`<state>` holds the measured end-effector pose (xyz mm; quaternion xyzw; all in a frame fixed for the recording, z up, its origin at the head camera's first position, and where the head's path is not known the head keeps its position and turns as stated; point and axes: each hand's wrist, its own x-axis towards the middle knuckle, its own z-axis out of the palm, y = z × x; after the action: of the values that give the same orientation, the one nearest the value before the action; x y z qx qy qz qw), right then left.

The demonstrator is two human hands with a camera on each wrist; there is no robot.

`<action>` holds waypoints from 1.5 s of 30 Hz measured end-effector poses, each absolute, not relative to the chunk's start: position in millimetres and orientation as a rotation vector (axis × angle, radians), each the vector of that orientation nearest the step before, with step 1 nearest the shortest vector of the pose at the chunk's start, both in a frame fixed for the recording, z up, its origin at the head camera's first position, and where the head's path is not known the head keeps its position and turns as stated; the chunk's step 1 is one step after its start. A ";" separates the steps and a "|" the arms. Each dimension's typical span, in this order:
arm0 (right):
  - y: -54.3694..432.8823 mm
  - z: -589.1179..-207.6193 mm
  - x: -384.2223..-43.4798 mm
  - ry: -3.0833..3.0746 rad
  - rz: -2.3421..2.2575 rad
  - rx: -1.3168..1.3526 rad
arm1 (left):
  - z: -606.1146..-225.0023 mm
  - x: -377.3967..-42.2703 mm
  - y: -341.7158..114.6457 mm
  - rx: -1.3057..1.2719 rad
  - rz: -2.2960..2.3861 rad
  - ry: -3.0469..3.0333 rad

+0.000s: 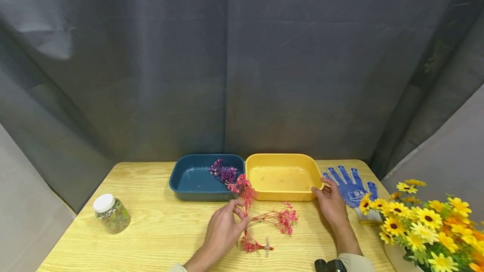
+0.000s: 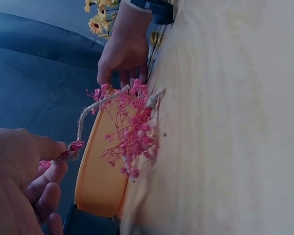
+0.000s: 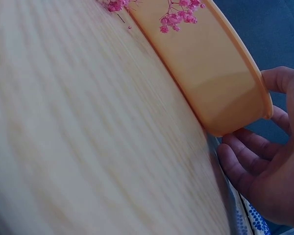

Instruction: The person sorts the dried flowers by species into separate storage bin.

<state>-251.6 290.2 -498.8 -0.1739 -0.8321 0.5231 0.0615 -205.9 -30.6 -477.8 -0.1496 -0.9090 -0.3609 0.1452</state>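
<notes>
My left hand (image 1: 224, 226) pinches a sprig of pink dried flowers (image 1: 245, 192) by its stems, its head standing over the front rim of the blue tray. A bit of twine hangs at the stems in the left wrist view. On the table beside that hand lie another pink sprig (image 1: 287, 218) and a small pink bunch (image 1: 250, 245) with a tied stem. Purple dried flowers (image 1: 227, 174) rest in the blue tray (image 1: 189, 196). My right hand (image 1: 332, 205) holds the front right corner of the yellow tray (image 1: 280, 196), thumb and fingers at its rim.
A blue-dotted work glove (image 1: 351, 188) lies right of the yellow tray. In the right foreground stands a pot of yellow artificial flowers (image 1: 427, 226). A white-lidded jar (image 1: 113, 215) stands at left on the wooden table (image 1: 159, 230). Behind hangs a grey curtain (image 1: 227, 74).
</notes>
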 end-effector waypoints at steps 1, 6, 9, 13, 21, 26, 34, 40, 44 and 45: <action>290.6 -498.9 -251.8 -2.513 1.582 -0.525 | -477.1 -208.7 -29.1 -0.433 -1.028 -2.615; 291.3 -499.8 -251.6 -2.512 1.589 -0.525 | -470.7 -223.6 -22.1 -0.457 -0.991 -2.589; 290.9 -500.9 -250.6 -2.513 1.599 -0.526 | -466.2 -233.1 -17.6 -0.495 -0.975 -2.568; 290.9 -502.5 -249.6 -2.513 1.594 -0.527 | -460.2 -247.0 -10.6 -0.540 -0.939 -2.537; 292.2 -503.4 -251.0 -2.500 1.561 -0.535 | -451.4 -278.1 5.0 -0.502 -0.889 -2.582; 291.9 -502.9 -252.5 -2.496 1.559 -0.530 | -448.8 -292.6 13.3 -0.462 -0.898 -2.623; 289.8 -502.6 -252.8 -2.491 1.561 -0.530 | -448.3 -311.4 21.8 -0.458 -0.829 -2.648; 289.8 -501.9 -251.8 -2.478 1.588 -0.526 | -451.7 -321.5 32.9 -0.411 -0.784 -2.688; 290.7 -502.0 -251.6 -2.474 1.600 -0.528 | -457.0 -326.8 37.6 -0.397 -0.749 -2.715; 290.8 -502.2 -251.6 -2.474 1.603 -0.529 | -458.7 -327.9 37.9 -0.393 -0.739 -2.722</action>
<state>-251.6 290.8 -502.2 -0.1762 -0.8238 0.5338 0.0733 -327.9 37.9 -458.7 -0.1364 -0.9456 -0.2567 0.1464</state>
